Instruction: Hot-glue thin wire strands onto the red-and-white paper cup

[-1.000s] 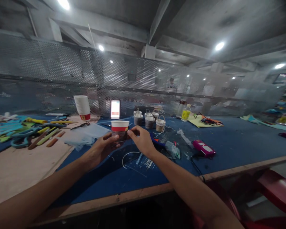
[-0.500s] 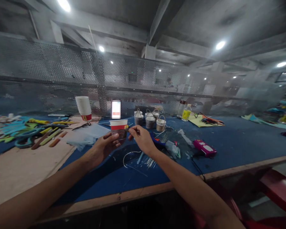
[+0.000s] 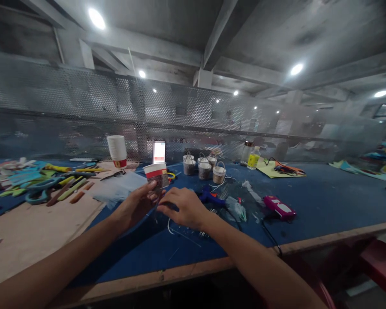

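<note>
My left hand (image 3: 138,199) is closed around a paper cup (image 3: 155,172), white at the rim with a red band and a grey-brown covering on its lower part. The cup is upright, tilted slightly. Just below and right of it, my right hand (image 3: 180,208) pinches what looks like a thin strand (image 3: 158,201) running down from the cup; its fingertips are partly blurred. A yellow scissor-like handle (image 3: 171,176) shows behind the cup. Several covered cups with looped handles (image 3: 204,168) stand beyond my right hand, and a blue glue gun (image 3: 212,196) lies beside it.
On the left are a stack of paper cups (image 3: 117,151), blue-handled scissors (image 3: 38,191), glue sticks or pens and a clear plastic bag (image 3: 122,189). Rightward lie a magenta box (image 3: 279,207) with a cord, a yellow-labelled bottle (image 3: 253,159) and yellow paper (image 3: 270,168). A perforated screen (image 3: 186,107) backs the table.
My right hand has moved from the cup's right side to below it, toward me. The cup has tilted slightly in my left hand. The whole view has shifted a little.
</note>
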A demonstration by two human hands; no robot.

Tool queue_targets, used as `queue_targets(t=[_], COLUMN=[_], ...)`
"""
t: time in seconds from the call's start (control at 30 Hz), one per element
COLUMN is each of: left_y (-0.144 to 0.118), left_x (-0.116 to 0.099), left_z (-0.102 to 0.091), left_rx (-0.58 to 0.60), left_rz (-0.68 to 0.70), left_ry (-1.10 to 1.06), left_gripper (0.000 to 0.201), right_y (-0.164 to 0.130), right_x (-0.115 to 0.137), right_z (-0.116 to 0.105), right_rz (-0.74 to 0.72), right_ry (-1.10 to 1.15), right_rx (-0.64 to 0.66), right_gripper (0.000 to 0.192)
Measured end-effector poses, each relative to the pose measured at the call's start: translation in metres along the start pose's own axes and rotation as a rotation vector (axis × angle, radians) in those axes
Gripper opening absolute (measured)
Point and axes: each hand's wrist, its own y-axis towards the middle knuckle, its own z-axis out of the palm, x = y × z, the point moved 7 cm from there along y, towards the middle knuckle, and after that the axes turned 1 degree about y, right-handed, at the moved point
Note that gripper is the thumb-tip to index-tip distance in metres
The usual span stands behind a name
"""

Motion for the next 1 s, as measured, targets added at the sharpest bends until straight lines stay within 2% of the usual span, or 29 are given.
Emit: queue_targets(t=[0.07,0.13,0.2,0.27,0.33,0.4,0.5,0.6,0.7,0.9,1.0], left_y=[0.002,0.004,0.002,-0.001,-0.004,-0.005,-0.004,-0.003,-0.004,-0.003,-0.002], left_x=[0.003,0.001,-0.002,-0.003,-0.003,-0.002,0.000,0.001,0.002,0.003,0.002], left_z=[-0.004,-0.007,-0.006,-0.004,-0.004,-0.005,-0.008,-0.010,-0.009,-0.002,-0.005], left_rx=[-0.001,-0.011,-0.025,-0.048,-0.095,-0.121,-0.133,-0.135,-0.126,-0.008,-0.021], left_rz=[-0.041,-0.032,-0.025,-0.058,-0.092,-0.105,-0.111,-0.127,-0.147,-0.150,-0.143], left_ry=[-0.092,-0.144,-0.166,-0.168,-0.150,-0.153,-0.155,-0.121,-0.111,-0.144,-0.144], left_gripper=[0.013,0.013,0.020,0.016,0.005,0.007,0.006,0.003,0.005,0.014,0.016], right_y=[0.000,0.001,0.003,0.003,-0.003,-0.014,-0.040,-0.063,-0.072,-0.068,-0.062], right_x=[0.005,0.004,-0.005,-0.023,-0.047,-0.071,-0.102,-0.116,-0.119,-0.108,-0.101], right_z=[0.000,-0.009,-0.026,-0.048,-0.068,-0.081,-0.085,-0.072,-0.062,-0.058,-0.073], right_rz=[-0.058,-0.035,0.065,0.226,0.416,0.564,0.697,0.721,0.708,0.690,0.682], right_ry=[-0.069,-0.127,-0.184,-0.258,-0.347,-0.447,-0.574,-0.597,-0.646,-0.696,-0.699], right_rx=[0.011,-0.018,-0.056,-0.056,0.031,0.167,0.389,0.534,0.565,0.547,0.412], right_gripper=[0.027,0.030,0.029,0.026,0.023,0.024,0.033,0.044,0.047,0.034,0.032])
